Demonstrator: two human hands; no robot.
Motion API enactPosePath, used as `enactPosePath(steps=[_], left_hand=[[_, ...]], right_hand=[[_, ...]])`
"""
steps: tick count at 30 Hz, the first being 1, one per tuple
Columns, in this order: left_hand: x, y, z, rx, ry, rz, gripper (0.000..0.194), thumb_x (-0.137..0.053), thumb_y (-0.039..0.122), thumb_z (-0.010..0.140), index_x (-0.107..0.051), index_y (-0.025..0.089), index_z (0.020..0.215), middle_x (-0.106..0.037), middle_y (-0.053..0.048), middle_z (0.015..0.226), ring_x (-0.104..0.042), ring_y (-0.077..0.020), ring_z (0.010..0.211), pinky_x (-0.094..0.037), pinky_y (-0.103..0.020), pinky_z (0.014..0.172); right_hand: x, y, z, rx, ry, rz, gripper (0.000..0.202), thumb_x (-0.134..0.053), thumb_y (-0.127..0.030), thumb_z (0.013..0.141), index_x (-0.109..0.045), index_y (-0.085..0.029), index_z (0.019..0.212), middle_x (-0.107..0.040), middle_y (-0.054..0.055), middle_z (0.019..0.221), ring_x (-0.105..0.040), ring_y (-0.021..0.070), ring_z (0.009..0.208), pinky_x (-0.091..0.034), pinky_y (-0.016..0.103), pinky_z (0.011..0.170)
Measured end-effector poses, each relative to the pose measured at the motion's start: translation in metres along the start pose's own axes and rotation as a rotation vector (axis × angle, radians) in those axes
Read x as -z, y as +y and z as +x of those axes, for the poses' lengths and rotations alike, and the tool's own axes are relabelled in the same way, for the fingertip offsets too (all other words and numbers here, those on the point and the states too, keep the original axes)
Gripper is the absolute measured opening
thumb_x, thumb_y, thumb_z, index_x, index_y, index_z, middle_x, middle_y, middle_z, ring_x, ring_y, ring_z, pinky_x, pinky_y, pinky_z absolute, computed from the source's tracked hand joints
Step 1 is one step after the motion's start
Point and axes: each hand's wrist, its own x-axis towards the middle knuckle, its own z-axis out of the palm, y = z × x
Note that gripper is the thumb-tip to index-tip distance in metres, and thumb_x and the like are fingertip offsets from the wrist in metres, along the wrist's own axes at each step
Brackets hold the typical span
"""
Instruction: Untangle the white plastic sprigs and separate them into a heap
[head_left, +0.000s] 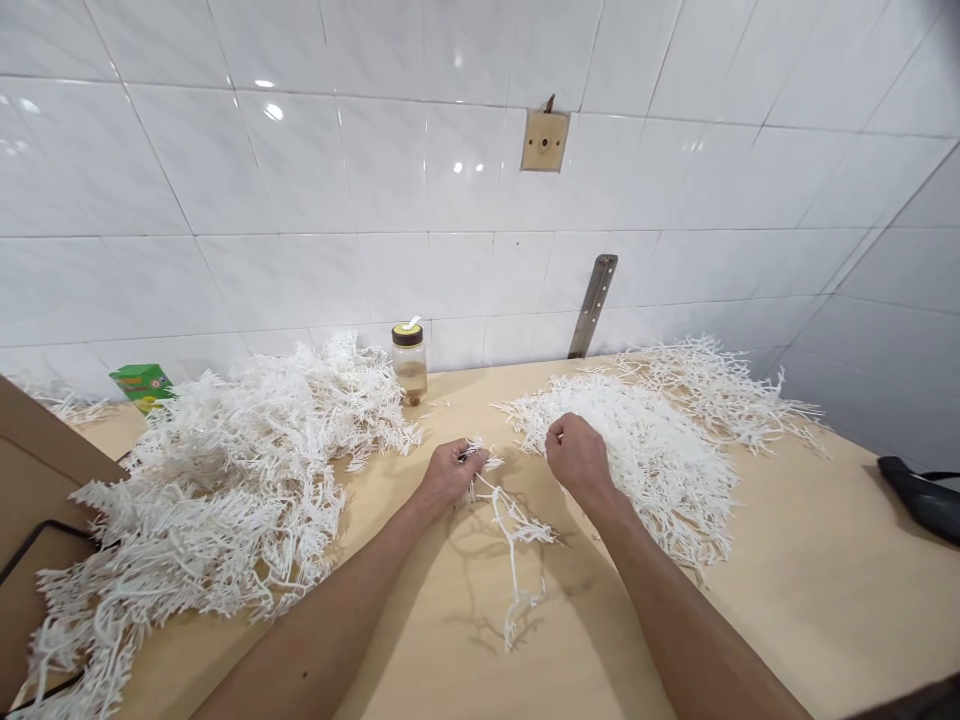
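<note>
One pale wood-toned table [840,560] bears three main heaps of white branching strands: a big left heap [240,480], a dense right heap [652,470], a looser far-right heap [727,390]. One dangling white branched bunch [534,530] is pinched by the left hand [450,475]. The right hand [577,455] curls at the dense heap's edge; its hold I cannot tell. One clear brown-lidded jar [409,370].

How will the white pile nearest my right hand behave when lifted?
The white pile probably snags, its branching strands overlapping; likely light, since they're thin; perhaps somewhat stiff, as the left hand holds a piece with spread forks.
</note>
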Motion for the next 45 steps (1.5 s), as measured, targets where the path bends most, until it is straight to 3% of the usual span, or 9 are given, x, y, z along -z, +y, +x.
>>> enactPosePath(steps=[3, 9, 13, 21, 28, 34, 40, 45], left_hand=[[0.0, 0.003, 0.0, 0.024, 0.003, -0.018, 0.038, -0.062, 0.051, 0.076, -0.054, 0.017, 0.062, -0.046, 0.004, 0.051, -0.038, -0.009, 0.048, -0.029, -0.023, 0.05], [-0.001, 0.003, 0.0, 0.015, 0.019, -0.057, 0.041, -0.066, 0.054, 0.073, -0.057, 0.015, 0.064, -0.049, 0.003, 0.054, -0.042, -0.0093, 0.049, -0.032, -0.023, 0.05], [-0.001, 0.002, 0.0, 0.018, 0.007, -0.055, 0.041, -0.066, 0.054, 0.074, -0.058, 0.015, 0.066, -0.05, 0.002, 0.055, -0.042, -0.0092, 0.05, -0.031, -0.022, 0.049], [-0.002, -0.003, 0.003, -0.005, 0.038, -0.034, 0.035, -0.065, 0.048, 0.075, -0.058, 0.015, 0.067, -0.055, 0.001, 0.06, -0.047, -0.0109, 0.054, -0.035, -0.023, 0.051], [-0.001, -0.004, 0.004, -0.04, 0.052, 0.069, 0.036, -0.061, 0.049, 0.078, -0.054, 0.017, 0.063, -0.05, 0.002, 0.057, -0.043, -0.0108, 0.054, -0.033, -0.023, 0.051], [-0.004, -0.004, 0.003, -0.077, 0.103, 0.238, 0.034, -0.056, 0.044, 0.08, -0.047, 0.019, 0.06, -0.046, 0.004, 0.054, -0.04, -0.0112, 0.054, -0.03, -0.024, 0.052], [-0.004, -0.004, 0.004, -0.078, 0.114, 0.325, 0.031, -0.058, 0.04, 0.078, -0.047, 0.019, 0.058, -0.045, 0.004, 0.053, -0.04, -0.0116, 0.054, -0.028, -0.024, 0.051], [-0.002, -0.006, 0.005, -0.019, 0.04, 0.146, 0.036, -0.058, 0.049, 0.08, -0.051, 0.018, 0.062, -0.048, 0.003, 0.054, -0.045, -0.0118, 0.052, -0.032, -0.023, 0.051]], right_hand=[[0.008, 0.005, 0.005, 0.011, 0.025, 0.16, 0.017, -0.053, -0.019, 0.08, -0.065, -0.016, 0.092, -0.068, 0.008, 0.098, -0.06, 0.0168, 0.073, -0.045, 0.031, 0.074], [0.008, -0.029, -0.012, 0.191, -0.351, 0.45, 0.023, -0.056, -0.038, 0.083, -0.073, -0.023, 0.088, -0.075, 0.003, 0.091, -0.065, 0.0178, 0.075, -0.048, 0.03, 0.072], [0.006, -0.036, -0.019, 0.23, -0.436, 0.474, 0.021, -0.059, -0.038, 0.082, -0.073, -0.022, 0.086, -0.074, 0.002, 0.092, -0.065, 0.0171, 0.074, -0.047, 0.029, 0.072], [0.008, -0.038, -0.021, 0.26, -0.418, 0.421, 0.018, -0.059, -0.033, 0.083, -0.07, -0.02, 0.082, -0.072, 0.002, 0.08, -0.063, 0.0154, 0.069, -0.044, 0.027, 0.067], [0.014, -0.048, -0.026, 0.277, -0.389, 0.335, 0.016, -0.054, -0.026, 0.085, -0.066, -0.018, 0.077, -0.068, 0.003, 0.08, -0.058, 0.014, 0.068, -0.039, 0.025, 0.064], [-0.001, -0.047, -0.032, 0.332, -0.356, 0.17, 0.017, -0.049, -0.019, 0.089, -0.059, -0.018, 0.076, -0.064, 0.004, 0.084, -0.055, 0.0133, 0.072, -0.035, 0.025, 0.065], [-0.011, -0.034, -0.022, 0.103, -0.237, -0.004, 0.017, -0.045, -0.015, 0.089, -0.059, -0.015, 0.079, -0.065, 0.01, 0.083, -0.057, 0.0173, 0.072, -0.034, 0.028, 0.063], [-0.002, -0.009, -0.004, -0.048, -0.097, 0.142, 0.008, -0.054, -0.021, 0.082, -0.062, -0.018, 0.078, -0.068, 0.007, 0.08, -0.061, 0.0199, 0.075, -0.041, 0.03, 0.07]])
